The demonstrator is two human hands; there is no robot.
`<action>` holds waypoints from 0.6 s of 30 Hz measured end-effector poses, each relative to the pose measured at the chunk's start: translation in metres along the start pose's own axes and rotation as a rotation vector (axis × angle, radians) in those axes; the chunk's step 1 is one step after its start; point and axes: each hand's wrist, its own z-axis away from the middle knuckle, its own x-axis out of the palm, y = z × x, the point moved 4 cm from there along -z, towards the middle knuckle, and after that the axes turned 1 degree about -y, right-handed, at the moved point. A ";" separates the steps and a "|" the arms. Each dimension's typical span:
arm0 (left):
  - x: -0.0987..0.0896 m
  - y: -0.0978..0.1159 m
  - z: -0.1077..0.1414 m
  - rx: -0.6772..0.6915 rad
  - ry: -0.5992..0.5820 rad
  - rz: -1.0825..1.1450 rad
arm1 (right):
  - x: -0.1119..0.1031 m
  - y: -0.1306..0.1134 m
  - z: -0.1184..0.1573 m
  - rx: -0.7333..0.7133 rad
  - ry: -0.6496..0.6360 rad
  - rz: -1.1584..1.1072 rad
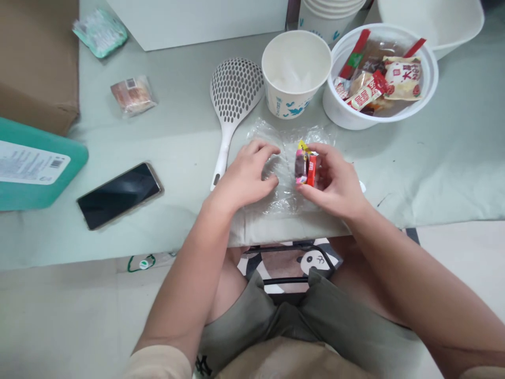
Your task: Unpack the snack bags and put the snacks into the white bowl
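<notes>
Two or so small wrapped candies (301, 167), one dark with pink and yellow ends and one red, are gripped in my right hand (335, 176), between thumb and fingers. Beneath both hands a clear plastic bag (286, 197) lies crumpled on the table near its front edge. My left hand (252, 171) rests over the bag's left side, fingers and thumb apart with nothing between them. Just beyond the hands stands a white paper cup (298, 66) with blue print. To its right, a white tub (381, 118) holds several wrapped snacks (402, 79).
A white slotted skimmer (234, 92) lies left of the cup. Farther left are a phone (120, 195), a wrapped snack (133, 96), a green packet (100, 32), a teal container (43, 163) and a cardboard box (37, 63). Stacked cups (329, 21) stand behind.
</notes>
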 end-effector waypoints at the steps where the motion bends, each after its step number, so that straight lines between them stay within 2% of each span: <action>1: 0.001 0.000 0.000 0.004 -0.005 -0.010 | -0.001 0.002 0.001 -0.015 -0.017 -0.014; 5: 0.003 0.000 -0.001 0.008 -0.020 -0.027 | -0.006 0.008 0.005 -0.016 -0.003 -0.071; 8: 0.004 0.001 -0.003 -0.007 -0.027 -0.029 | -0.004 0.006 0.006 0.163 -0.001 -0.312; 11: 0.005 0.002 -0.002 -0.012 -0.026 -0.032 | -0.002 -0.007 0.009 0.276 -0.103 -0.466; 14: 0.004 0.003 -0.001 -0.008 -0.017 -0.026 | -0.007 -0.023 0.013 0.241 -0.164 -0.382; 18: 0.003 0.003 -0.001 -0.008 -0.019 -0.001 | -0.011 -0.033 0.016 0.168 -0.189 -0.103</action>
